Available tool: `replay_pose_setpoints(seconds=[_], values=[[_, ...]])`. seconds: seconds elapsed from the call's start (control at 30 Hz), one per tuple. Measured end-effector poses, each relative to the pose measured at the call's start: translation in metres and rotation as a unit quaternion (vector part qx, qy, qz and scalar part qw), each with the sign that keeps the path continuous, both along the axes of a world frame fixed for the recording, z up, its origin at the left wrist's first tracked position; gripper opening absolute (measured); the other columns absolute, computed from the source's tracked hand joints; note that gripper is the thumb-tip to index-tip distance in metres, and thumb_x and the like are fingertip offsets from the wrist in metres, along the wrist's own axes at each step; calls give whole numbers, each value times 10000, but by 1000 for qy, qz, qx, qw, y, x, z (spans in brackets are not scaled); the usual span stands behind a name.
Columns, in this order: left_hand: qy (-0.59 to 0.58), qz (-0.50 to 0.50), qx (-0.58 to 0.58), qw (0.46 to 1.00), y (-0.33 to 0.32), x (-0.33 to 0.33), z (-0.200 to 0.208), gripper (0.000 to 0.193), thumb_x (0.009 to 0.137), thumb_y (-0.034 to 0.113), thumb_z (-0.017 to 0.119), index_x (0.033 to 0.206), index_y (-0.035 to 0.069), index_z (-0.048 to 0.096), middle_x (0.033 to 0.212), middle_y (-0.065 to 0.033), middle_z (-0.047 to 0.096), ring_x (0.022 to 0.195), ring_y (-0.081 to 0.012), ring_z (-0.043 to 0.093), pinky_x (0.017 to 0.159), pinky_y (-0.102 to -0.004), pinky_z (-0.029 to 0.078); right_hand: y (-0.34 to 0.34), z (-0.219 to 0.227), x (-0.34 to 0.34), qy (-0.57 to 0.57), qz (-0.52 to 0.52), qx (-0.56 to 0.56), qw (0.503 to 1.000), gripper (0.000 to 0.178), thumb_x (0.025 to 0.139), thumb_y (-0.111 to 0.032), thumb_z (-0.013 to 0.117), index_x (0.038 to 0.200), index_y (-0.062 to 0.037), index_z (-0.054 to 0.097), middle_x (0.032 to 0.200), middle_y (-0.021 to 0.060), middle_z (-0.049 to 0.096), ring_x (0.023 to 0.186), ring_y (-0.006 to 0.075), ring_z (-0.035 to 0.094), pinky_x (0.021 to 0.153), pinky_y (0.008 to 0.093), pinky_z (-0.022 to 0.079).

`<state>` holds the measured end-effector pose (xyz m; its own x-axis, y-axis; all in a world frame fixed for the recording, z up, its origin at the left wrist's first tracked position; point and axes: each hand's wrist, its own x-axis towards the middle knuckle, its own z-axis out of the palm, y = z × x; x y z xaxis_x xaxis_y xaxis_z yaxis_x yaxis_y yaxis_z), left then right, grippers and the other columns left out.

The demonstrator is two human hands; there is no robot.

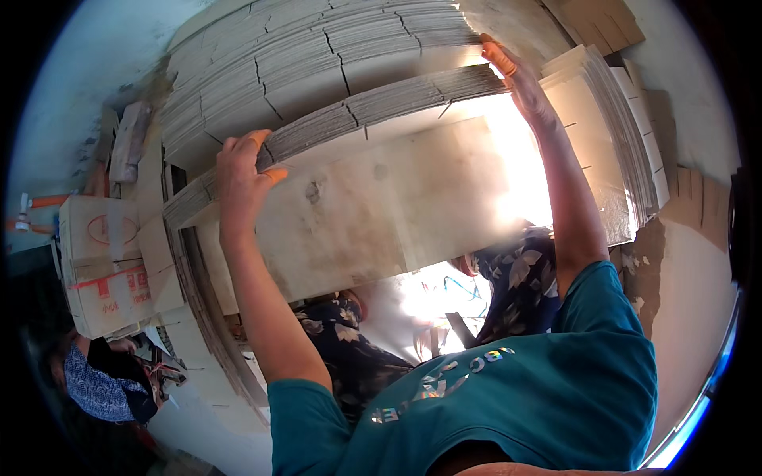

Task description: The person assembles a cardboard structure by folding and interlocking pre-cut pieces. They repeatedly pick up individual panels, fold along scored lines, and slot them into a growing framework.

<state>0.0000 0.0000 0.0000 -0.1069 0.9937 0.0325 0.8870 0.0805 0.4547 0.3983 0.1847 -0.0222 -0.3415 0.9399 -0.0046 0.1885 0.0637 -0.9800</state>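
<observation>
"Teal shirt point(492, 412) sat nearest. Grip?"

"Left hand point(240, 173) clamped cardboard stack point(381, 107); right hand point(520, 86) touched its right end, hold unclear. Stack sat between board point(365, 206) and bigger pile point(302, 63)."

"Handling?"

"Probably heavy, stiff; ends suited gripping."

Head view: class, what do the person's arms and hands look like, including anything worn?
The left hand wears orange coverings on the thumb and a finger; the right hand also shows orange near its fingertips. Both sleeves are short and teal.
</observation>
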Motion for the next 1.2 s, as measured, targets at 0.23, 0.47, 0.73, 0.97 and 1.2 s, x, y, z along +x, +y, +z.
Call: replay_pose_setpoints(seconds=[0.23,0.47,0.73,0.97,1.2], values=[[59,-18,122,991,7,6,1,670,625,14,753,1253,52,521,1397,-93,448,1239,-304,429,1020,-399,359,-16,8,-4,37,-43,-8,998,700,918,-513,513,1381,3,420,1433,150,406,1322,250,385,1117,362,238],[96,-4,97,991,12,17,3,865,675,24,739,1433,139,338,1443,-81,401,1356,-291,334,1032,-450,337,-10,-7,7,103,-44,16,994,673,934,-483,505,1377,15,415,1414,146,429,1303,211,412,1120,341,251],[112,5,99,989,10,14,-2,818,682,34,748,1410,123,383,1416,-103,446,1332,-301,379,1029,-436,340,-15,-7,-8,56,-80,27,995,668,872,-468,604,1260,71,529,918,20,493,760,96,373,657,219,297],[127,-9,149,981,8,13,-10,742,678,31,750,1356,88,454,1369,-121,488,1300,-302,420,1013,-417,373,-21,-2,-7,-39,-112,57,991,761,826,-541,620,1289,54,513,1193,158,594,1061,219,562,890,276,416],[130,-23,173,976,7,15,-10,683,665,14,754,1294,51,491,1314,-89,515,1252,-281,454,1006,-405,383,-21,-9,-13,-91,-93,81,988,832,814,-582,602,1367,17,434,1378,205,472,1246,253,460,975,343,366]])
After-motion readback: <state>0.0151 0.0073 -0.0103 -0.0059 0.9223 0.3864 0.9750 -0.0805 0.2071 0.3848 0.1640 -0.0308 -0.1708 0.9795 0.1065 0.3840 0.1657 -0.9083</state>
